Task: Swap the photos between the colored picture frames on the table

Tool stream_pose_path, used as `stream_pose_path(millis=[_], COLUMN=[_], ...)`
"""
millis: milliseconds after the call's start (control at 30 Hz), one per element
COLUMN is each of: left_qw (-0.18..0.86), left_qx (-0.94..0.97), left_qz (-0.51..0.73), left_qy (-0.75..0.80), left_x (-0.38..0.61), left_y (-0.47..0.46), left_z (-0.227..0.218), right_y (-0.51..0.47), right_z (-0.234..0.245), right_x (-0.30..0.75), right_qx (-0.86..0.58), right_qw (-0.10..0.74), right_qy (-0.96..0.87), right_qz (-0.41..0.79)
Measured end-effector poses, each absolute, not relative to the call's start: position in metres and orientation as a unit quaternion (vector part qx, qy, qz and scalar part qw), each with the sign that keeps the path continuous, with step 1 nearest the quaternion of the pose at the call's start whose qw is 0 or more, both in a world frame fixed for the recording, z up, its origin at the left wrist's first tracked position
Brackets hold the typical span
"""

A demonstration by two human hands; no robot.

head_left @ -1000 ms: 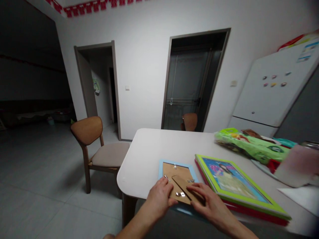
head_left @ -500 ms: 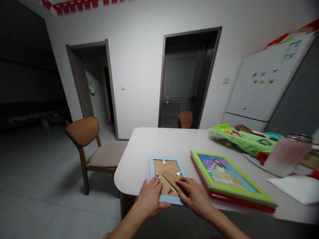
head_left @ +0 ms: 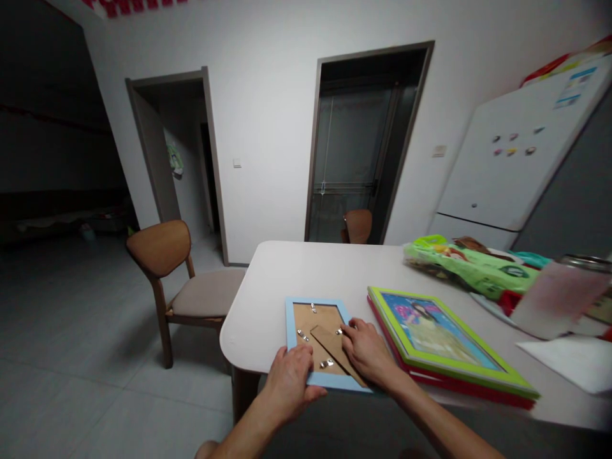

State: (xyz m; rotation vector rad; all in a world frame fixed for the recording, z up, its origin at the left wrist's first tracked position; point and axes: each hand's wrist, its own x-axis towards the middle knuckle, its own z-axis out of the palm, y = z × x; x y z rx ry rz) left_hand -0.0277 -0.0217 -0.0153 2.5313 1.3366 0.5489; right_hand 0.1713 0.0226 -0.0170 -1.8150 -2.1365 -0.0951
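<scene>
A light blue picture frame (head_left: 290,322) lies face down at the table's near edge, its brown backing board (head_left: 327,315) up. Several small metal clips hold the board, and a brown stand leg (head_left: 329,347) lies slantwise across it. My left hand (head_left: 291,379) grips the lower left corner, fingers on the backing and thumb along the bottom edge. With fingers curled, my right hand (head_left: 366,350) is on the right side of the frame, fingertips at the right clip (head_left: 339,331). To the right, a green picture frame (head_left: 449,357) with a picture of a figure in a dress rests on a red frame (head_left: 430,381).
On the table's right side are a green plastic package (head_left: 482,268), a pinkish jar (head_left: 557,296) and a white sheet (head_left: 568,360). A wooden chair (head_left: 160,248) stands left of the white table (head_left: 243,331). Behind is a white fridge (head_left: 511,172).
My right hand has moved up from the lower part of the stand leg to the right clip. My left hand stays at the lower left corner. The view has shifted slightly.
</scene>
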Motion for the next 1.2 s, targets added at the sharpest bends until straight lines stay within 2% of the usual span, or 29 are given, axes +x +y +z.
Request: stream_pose_path(millis=[500, 600, 767, 1200], left_qw=[0.142, 0.143, 0.143, 0.144], left_qx=[0.846, 0.847, 0.848, 0.845], left_qz=[0.179, 0.17, 0.171, 0.179], left_qy=[0.482, 0.482, 0.48, 0.482], left_x=[-0.03, -0.03, -0.031, -0.033], left_y=[-0.03, -0.03, -0.029, -0.029], left_z=[-0.002, -0.003, -0.006, -0.008], right_y=[0.017, -0.003, -0.031, -0.004], right_z=[-0.016, -0.01, 0.001, -0.006], right_x=[0.175, 0.164, 0.144, 0.133], right_qx=[-0.597, -0.541, -0.433, -0.459], right_qw=[0.198, 0.22, 0.216, 0.254], right_qy=[-0.777, -0.811, -0.874, -0.847], right_qz=[-0.011, -0.016, 0.047, 0.085])
